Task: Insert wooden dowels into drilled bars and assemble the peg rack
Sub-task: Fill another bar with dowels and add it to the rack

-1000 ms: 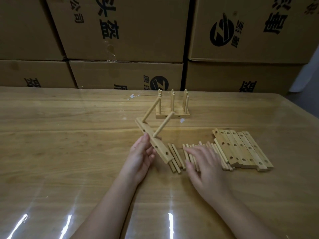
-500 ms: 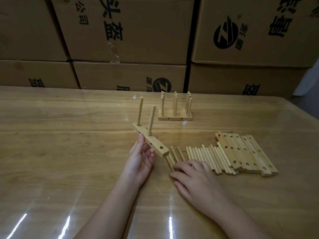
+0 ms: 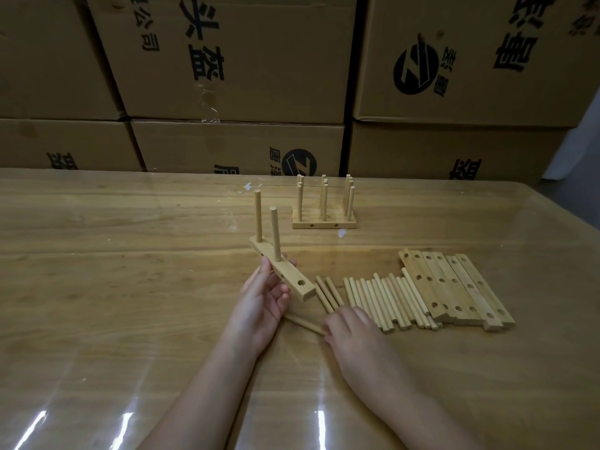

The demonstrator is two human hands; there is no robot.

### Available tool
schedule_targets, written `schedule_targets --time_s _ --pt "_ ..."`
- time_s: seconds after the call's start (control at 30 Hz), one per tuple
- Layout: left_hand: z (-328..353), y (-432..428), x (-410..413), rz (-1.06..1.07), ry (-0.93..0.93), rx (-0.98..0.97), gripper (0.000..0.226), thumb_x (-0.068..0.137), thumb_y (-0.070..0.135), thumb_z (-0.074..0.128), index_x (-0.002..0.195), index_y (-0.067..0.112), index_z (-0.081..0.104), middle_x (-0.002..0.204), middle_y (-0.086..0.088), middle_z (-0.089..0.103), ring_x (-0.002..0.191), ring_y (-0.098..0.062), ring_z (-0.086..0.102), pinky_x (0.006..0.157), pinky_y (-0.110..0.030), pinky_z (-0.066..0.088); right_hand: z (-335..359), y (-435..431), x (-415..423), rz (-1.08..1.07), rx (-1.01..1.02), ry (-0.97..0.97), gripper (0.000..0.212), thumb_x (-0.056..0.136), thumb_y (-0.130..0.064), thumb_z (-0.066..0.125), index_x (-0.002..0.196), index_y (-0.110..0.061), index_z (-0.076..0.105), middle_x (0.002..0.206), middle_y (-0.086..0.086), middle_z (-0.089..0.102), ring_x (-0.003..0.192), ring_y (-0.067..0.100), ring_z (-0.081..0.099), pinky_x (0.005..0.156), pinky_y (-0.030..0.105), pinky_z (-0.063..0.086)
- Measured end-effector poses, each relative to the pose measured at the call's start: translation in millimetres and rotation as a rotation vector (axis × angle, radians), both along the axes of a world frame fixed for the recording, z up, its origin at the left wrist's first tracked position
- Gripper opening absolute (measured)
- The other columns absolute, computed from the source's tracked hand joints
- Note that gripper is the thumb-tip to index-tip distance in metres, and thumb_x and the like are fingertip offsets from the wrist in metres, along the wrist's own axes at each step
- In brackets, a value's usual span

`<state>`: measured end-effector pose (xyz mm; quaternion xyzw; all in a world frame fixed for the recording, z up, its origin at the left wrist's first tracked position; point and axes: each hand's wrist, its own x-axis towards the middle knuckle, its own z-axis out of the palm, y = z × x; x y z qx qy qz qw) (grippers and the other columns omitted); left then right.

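- Holding a drilled bar (image 3: 292, 280) clear of the table (image 3: 130, 254), the left hand (image 3: 263, 300) gripped it near the middle, fingers curled round the wood from beneath; two dowels (image 3: 275, 233) stood upright in its far holes; the near hole was empty.
- Right hand (image 3: 354, 332) lay palm down just beside, fingertips pinching one end of a loose dowel (image 3: 303, 323) on the tabletop.
- Parts appeared light, stiff and smooth; a dowel seemed best taken near one end, leaving the other free for the hole; the bar by its edges, clear of holes.
- Spare dowels (image 3: 383, 300) and stacked bars (image 3: 454, 287) lay to the right; a finished rack (image 3: 324, 224) stood behind, before cardboard boxes (image 3: 227, 60).
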<state>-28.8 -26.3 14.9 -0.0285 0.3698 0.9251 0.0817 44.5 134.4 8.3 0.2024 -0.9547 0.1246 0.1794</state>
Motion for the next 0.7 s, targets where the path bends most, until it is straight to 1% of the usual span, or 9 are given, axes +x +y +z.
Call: schedule_targets --time_s 0.03,0.1,0.2,0.27,0.33,0.4,0.47,0.6,0.7 --pt "0 -1 0 0.006 -0.012 0.017 0.036 0.081 0.035 0.056 0.107 0.011 0.063 0.086 -0.003 0.072 0.047 -0.002 0.054 0.043 -0.014 0.046 0 2 0 -0.021 -0.040 -0.008 0.024 0.075 -0.007 0.073 0.098 -0.011 0.066 0.090 0.002 0.060 0.083 0.018 0.059 0.066 0.027 0.053" --pt "0 -2 -2 0.024 -0.045 0.056 0.034 0.083 0.036 0.054 0.104 0.012 0.064 0.082 -0.001 0.072 0.045 -0.001 0.053 0.041 -0.013 0.045 3 7 -1 -0.081 -0.143 -0.001 0.029 0.079 -0.008 0.069 0.108 -0.010 0.066 0.093 -0.001 0.056 0.086 0.012 0.055 0.070 0.017 0.047" --pt "1 -3 -3 0.056 -0.084 0.075 0.031 0.089 0.037 0.051 0.101 0.013 0.065 0.077 0.001 0.070 0.041 -0.001 0.049 0.039 -0.012 0.043 7 15 -5 -0.132 -0.415 -0.064 0.019 0.088 -0.012 0.059 0.106 -0.013 0.065 0.095 -0.008 0.048 0.084 0.003 0.047 0.070 0.010 0.037" --pt "1 -3 -3 0.062 -0.097 0.078 0.030 0.091 0.037 0.050 0.100 0.013 0.067 0.077 0.001 0.069 0.040 -0.001 0.046 0.038 -0.013 0.042 9 19 -7 -0.129 -0.580 -0.072 0.013 0.091 -0.013 0.054 0.100 -0.016 0.064 0.093 -0.013 0.049 0.085 0.000 0.049 0.071 0.011 0.038" --pt "1 -3 -2 0.052 -0.105 0.078 0.030 0.092 0.037 0.049 0.101 0.015 0.066 0.076 -0.001 0.068 0.037 -0.001 0.041 0.035 -0.013 0.039 10 21 -8 -0.111 -0.721 -0.069 0.011 0.093 -0.019 0.051 0.095 -0.024 0.060 0.084 -0.016 0.054 0.077 0.001 0.053 0.065 0.012 0.041" --pt "2 -3 0 0.039 -0.103 0.063 0.028 0.095 0.038 0.046 0.102 0.019 0.065 0.075 -0.003 0.068 0.034 -0.002 0.033 0.031 -0.013 0.033 10 22 -6 -0.074 -0.880 -0.104 0.012 0.091 -0.033 0.045 0.091 -0.030 0.057 0.072 -0.008 0.061 0.063 0.008 0.056 0.054 0.021 0.045" --pt "2 -3 1 0.030 -0.092 0.035 0.028 0.096 0.041 0.045 0.099 0.020 0.064 0.074 -0.002 0.068 0.032 -0.001 0.030 0.029 -0.013 0.028 10 21 -5 -0.034 -1.037 -0.171 0.020 0.088 -0.039 0.042 0.092 -0.027 0.057 0.074 -0.002 0.066 0.060 0.013 0.060 0.057 0.028 0.052" --pt "3 -1 2 0.005 -0.047 -0.023 0.029 0.092 0.044 0.045 0.101 0.020 0.059 0.072 -0.002 0.066 0.031 -0.001 0.030 0.029 -0.014 0.026 10 17 -6 0.033 -1.198 -0.245 0.014 0.095 -0.015 0.044 0.096 -0.016 0.057 0.082 0.005 0.069 0.072 0.017 0.067 0.067 0.024 0.055" --pt "2 1 3 -0.011 0.004 -0.077 0.025 0.092 0.043 0.045 0.100 0.022 0.056 0.075 -0.004 0.067 0.034 -0.003 0.033 0.032 -0.015 0.027 9 15 -5 0.057 -1.196 -0.278 0.017 0.095 -0.010 0.044 0.099 -0.016 0.059 0.085 0.003 0.070 0.075 0.015 0.066 0.069 0.022 0.054"
